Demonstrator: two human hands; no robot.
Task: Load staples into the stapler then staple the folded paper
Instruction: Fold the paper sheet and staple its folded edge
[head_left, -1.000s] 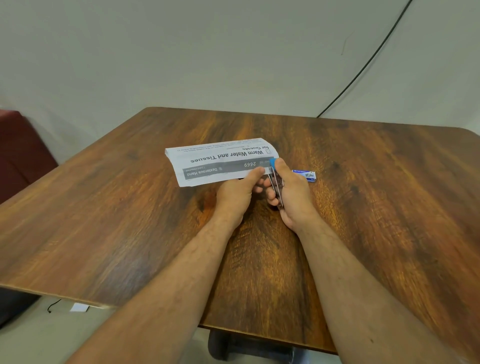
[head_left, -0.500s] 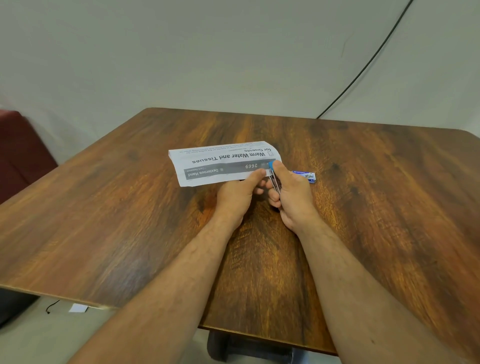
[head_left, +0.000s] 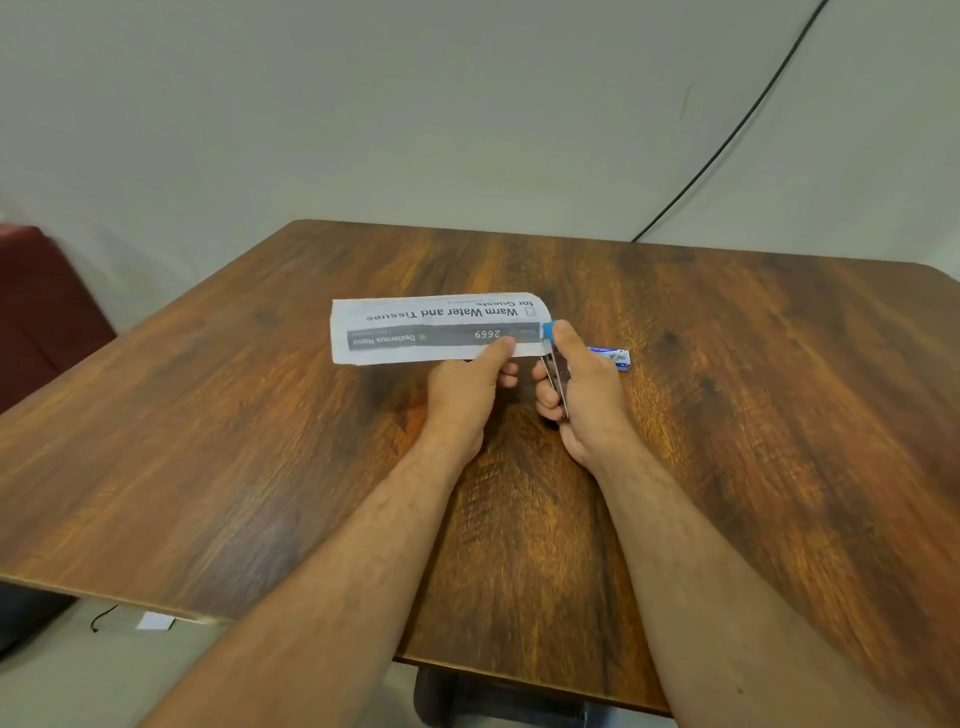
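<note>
Folded white paper sheet (head_left: 441, 330): long narrow strip, printed side up, text reading upside down to the viewer ("Warm Water and Tissues", a dark band with "2669"). Lies roughly level, long axis left to right, low over the brown wood-grain counter (head_left: 260, 441); near right edge pinched by the left hand (head_left: 467, 395).

Slim metal stapler with blue plastic tip (head_left: 553, 364): held in the right hand (head_left: 587, 400), blue tip at the paper's right end, arms slightly parted.

Small blue-and-white staple box (head_left: 613, 357): flat on the counter, just right of the right hand.
</note>
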